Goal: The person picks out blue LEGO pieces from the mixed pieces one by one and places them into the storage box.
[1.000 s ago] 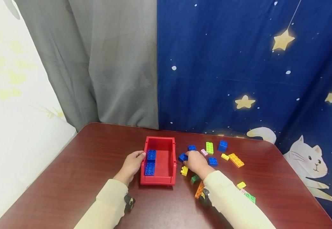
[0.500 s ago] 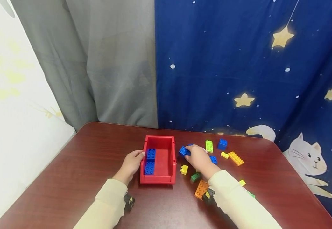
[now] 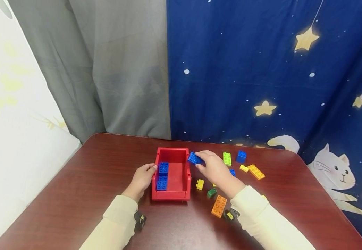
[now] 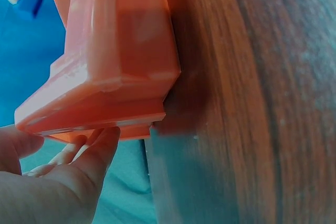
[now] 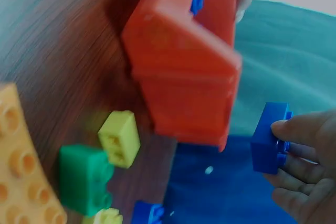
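My left hand (image 3: 141,178) grips the left wall of a red plastic bin (image 3: 177,177), its thumb at the rim. In the left wrist view the fingers (image 4: 97,153) lie against the outside of the wall. Two blue toy building bricks (image 3: 163,167) lie end to end along the bin's left side. My right hand (image 3: 215,168) pinches another blue building brick (image 3: 194,158) just by the bin's right wall. The right wrist view shows this held brick (image 5: 265,140) off the table, between thumb and fingers, apart from the bin.
Right of the bin lie a yellow brick (image 3: 200,184), a green brick (image 3: 212,192) and an orange brick (image 3: 219,206). Farther back are a lime brick (image 3: 227,158), a blue brick (image 3: 241,156) and a yellow-orange brick (image 3: 256,172). Curtains hang behind the table (image 3: 118,149).
My right hand has taken hold of a blue brick among the loose ones, lifted it and carried it left to the bin's right wall. The left hand has stayed on the bin.
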Demonstrator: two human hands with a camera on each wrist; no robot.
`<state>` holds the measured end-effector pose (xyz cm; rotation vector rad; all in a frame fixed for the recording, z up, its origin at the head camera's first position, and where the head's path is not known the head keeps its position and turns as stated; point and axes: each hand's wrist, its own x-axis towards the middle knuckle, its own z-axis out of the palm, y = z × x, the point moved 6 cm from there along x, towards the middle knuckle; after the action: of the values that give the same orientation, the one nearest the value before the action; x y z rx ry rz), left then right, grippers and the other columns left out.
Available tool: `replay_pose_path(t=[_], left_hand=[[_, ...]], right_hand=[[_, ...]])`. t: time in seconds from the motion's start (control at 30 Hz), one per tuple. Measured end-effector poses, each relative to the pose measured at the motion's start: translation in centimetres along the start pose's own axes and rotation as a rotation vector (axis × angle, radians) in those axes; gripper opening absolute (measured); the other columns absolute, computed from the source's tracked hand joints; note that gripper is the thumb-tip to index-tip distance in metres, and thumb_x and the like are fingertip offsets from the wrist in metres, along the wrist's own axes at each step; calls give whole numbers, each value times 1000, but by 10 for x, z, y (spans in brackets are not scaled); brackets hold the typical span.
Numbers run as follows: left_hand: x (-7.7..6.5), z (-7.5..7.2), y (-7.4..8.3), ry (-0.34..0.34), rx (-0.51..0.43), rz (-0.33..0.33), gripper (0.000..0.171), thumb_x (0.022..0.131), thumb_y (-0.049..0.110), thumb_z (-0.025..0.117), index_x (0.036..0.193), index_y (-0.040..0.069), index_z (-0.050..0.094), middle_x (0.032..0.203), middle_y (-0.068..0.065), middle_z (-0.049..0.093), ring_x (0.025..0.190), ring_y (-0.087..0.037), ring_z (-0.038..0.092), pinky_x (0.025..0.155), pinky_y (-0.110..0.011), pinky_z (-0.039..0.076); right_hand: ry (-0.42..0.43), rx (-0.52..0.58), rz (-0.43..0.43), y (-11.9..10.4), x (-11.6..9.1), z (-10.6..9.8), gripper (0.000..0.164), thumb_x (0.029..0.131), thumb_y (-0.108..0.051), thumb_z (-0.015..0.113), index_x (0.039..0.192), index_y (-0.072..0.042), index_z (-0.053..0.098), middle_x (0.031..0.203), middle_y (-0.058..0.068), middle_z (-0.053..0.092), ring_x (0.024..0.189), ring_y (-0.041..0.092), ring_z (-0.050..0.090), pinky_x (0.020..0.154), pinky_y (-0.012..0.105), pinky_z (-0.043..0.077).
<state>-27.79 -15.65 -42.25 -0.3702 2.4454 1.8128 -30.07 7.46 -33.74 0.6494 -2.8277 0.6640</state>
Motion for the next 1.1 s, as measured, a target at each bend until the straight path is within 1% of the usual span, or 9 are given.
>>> replay_pose_path(t=[0.1, 0.17, 0.37, 0.5, 0.6, 0.73, 0.87, 1.1], left_hand=[[-1, -1, -1, -1, -3, -7, 47, 102, 26, 45, 141, -2, 43, 136, -25, 49, 124, -41, 48, 101, -56, 42], [-2, -1, -1, -1, -4, -7, 47, 102, 26, 45, 141, -2, 43, 136, -25, 49, 124, -41, 48, 101, -56, 42], [-1, -1, -1, 2, -7, 3, 46, 102, 25, 45, 140, -2, 44, 136, -25, 50, 123, -41, 49, 101, -55, 43], [0, -1, -1, 7, -8, 10, 46, 102, 24, 45, 140, -2, 45, 135, -25, 50, 122, -41, 50, 100, -55, 43], [0, -1, 1, 14, -11, 17, 45, 102, 24, 45, 139, -2, 46, 134, -25, 51, 122, -41, 51, 100, -55, 43], [0, -1, 2, 19, -15, 24, 45, 102, 25, 45, 138, -3, 47, 133, -26, 52, 120, -41, 51, 101, -55, 43], [-1, 0, 2, 15, -12, 24, 45, 102, 24, 46, 138, -3, 47, 133, -26, 52, 121, -41, 51, 101, -56, 42], [-1, 0, 4, 18, -4, 25, 44, 102, 24, 46, 138, -2, 47, 134, -26, 52, 122, -41, 50, 102, -56, 41]], right_hand=[[-49, 16, -43, -16, -2, 1, 47, 85, -15, 74, 129, -6, 61, 125, 9, 62, 116, 26, 58, 94, 41, 52], [-101, 8, -74, -25, -4, 4, 48, 85, -15, 74, 130, -8, 61, 126, 9, 62, 117, 26, 58, 94, 41, 52], [-248, -95, -173, -47, -4, 20, 47, 87, -18, 72, 132, -10, 60, 129, 8, 60, 121, 24, 55, 96, 38, 51], [-310, -149, -228, -57, -4, 31, 47, 87, -19, 72, 132, -11, 60, 128, 6, 62, 120, 22, 56, 95, 36, 51], [-350, -182, -247, -62, -4, 39, 47, 86, -19, 73, 131, -12, 62, 127, 5, 63, 121, 21, 56, 96, 35, 51], [-388, -219, -258, -66, -5, 46, 46, 85, -19, 74, 129, -13, 63, 125, 4, 65, 120, 21, 57, 95, 34, 51], [-405, -248, -277, -68, -6, 50, 44, 85, -18, 74, 128, -12, 65, 121, 5, 66, 116, 20, 60, 94, 32, 52], [-406, -285, -287, -69, -6, 54, 41, 85, -19, 74, 125, -12, 66, 116, 5, 68, 110, 19, 62, 90, 31, 54]])
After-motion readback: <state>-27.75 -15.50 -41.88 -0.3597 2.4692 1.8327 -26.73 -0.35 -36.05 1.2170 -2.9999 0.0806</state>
